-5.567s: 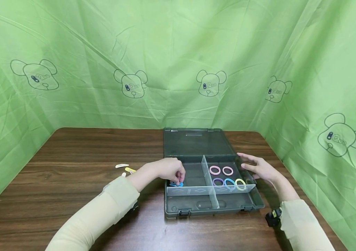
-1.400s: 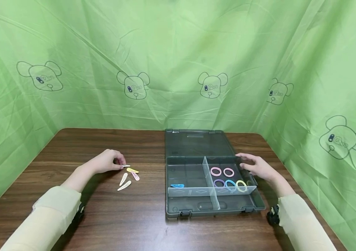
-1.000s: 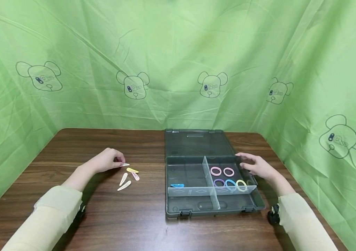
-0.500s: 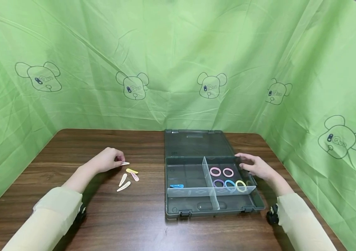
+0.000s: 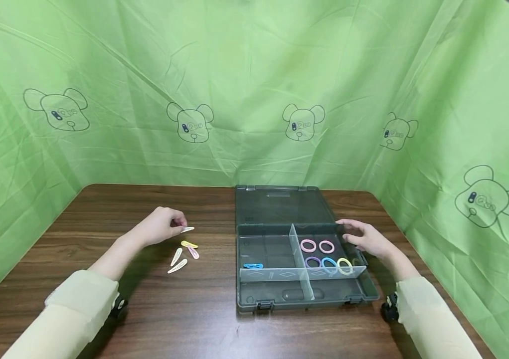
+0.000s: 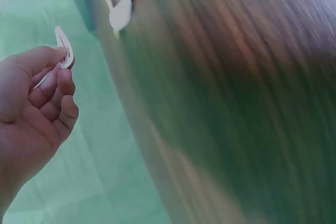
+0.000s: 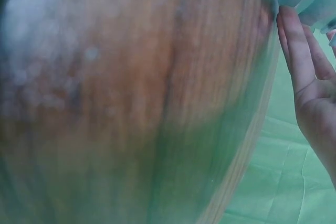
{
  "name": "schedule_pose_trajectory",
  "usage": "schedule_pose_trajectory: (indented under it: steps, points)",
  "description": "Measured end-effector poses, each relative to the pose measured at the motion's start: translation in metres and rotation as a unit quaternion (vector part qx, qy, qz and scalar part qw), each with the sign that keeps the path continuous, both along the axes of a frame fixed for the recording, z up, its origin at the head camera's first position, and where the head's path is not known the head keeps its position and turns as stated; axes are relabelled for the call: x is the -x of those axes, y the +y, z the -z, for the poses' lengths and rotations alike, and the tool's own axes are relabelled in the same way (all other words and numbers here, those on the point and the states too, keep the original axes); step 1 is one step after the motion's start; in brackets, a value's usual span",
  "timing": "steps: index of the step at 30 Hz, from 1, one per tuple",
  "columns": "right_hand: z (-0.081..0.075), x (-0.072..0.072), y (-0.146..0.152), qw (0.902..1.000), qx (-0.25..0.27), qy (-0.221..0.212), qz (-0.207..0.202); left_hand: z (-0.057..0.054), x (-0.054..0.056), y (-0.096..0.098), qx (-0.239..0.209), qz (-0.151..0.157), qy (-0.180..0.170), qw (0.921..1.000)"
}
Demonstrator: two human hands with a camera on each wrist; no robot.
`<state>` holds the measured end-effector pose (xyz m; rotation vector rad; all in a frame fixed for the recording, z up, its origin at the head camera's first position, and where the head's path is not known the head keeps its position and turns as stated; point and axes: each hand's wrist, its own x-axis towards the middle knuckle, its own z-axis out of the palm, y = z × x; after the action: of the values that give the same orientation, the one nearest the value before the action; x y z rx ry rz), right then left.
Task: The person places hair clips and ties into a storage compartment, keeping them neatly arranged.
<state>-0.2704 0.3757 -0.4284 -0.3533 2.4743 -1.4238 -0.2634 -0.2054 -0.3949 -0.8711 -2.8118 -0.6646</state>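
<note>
My left hand (image 5: pixel 159 227) pinches a white snap hair clip (image 6: pixel 65 48) between thumb and fingers, raised off the table in the left wrist view. Just below it on the table lie a yellow hair clip (image 5: pixel 189 244), a pink one (image 5: pixel 193 252) and two cream hair clips (image 5: pixel 177 266). My right hand (image 5: pixel 368 242) rests with fairly straight fingers against the right side of an open grey divided box (image 5: pixel 276 288). A blue hair clip (image 5: pixel 253 266) lies in the box's back left compartment. Pink, purple, blue and yellow hair ties (image 5: pixel 308 246) lie in its back right compartment.
The box's lid (image 5: pixel 283 204) is folded back flat toward the far edge of the wooden table (image 5: pixel 182 319). Clear dividers (image 5: pixel 276 273) split the box. Green cloth (image 5: pixel 245 75) hangs behind and along both sides.
The left hand has left the box, where the blue clip now lies, and gone to the clips at left. It has since lifted a white clip slightly rightward. The right hand stays put.
</note>
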Motion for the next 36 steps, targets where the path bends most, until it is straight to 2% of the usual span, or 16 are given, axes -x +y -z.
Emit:
schedule_pose_trajectory:
  steps: [6, 13, 22, 28, 36]
  points:
    - [-0.004, -0.002, 0.0, 0.9998, -0.015, 0.007, 0.007, -0.015, -0.005, 0.019, -0.026, -0.01, 0.001, 0.9996]
    - [-0.006, -0.003, 0.0, 0.9995, -0.029, 0.005, 0.012, -0.034, -0.015, 0.039, -0.039, -0.022, -0.029, 0.9986]
    - [-0.003, -0.001, 0.0, 0.9998, -0.017, 0.002, 0.006, -0.052, -0.027, 0.065, -0.069, 0.001, -0.052, 0.9963]
    - [-0.002, -0.001, 0.001, 0.9999, -0.013, 0.003, 0.005, -0.061, -0.033, 0.082, -0.075, 0.012, -0.047, 0.996]
    - [-0.001, 0.0, 0.0, 0.9999, -0.009, -0.005, 0.0, -0.064, -0.037, 0.102, -0.092, 0.038, -0.049, 0.9939]
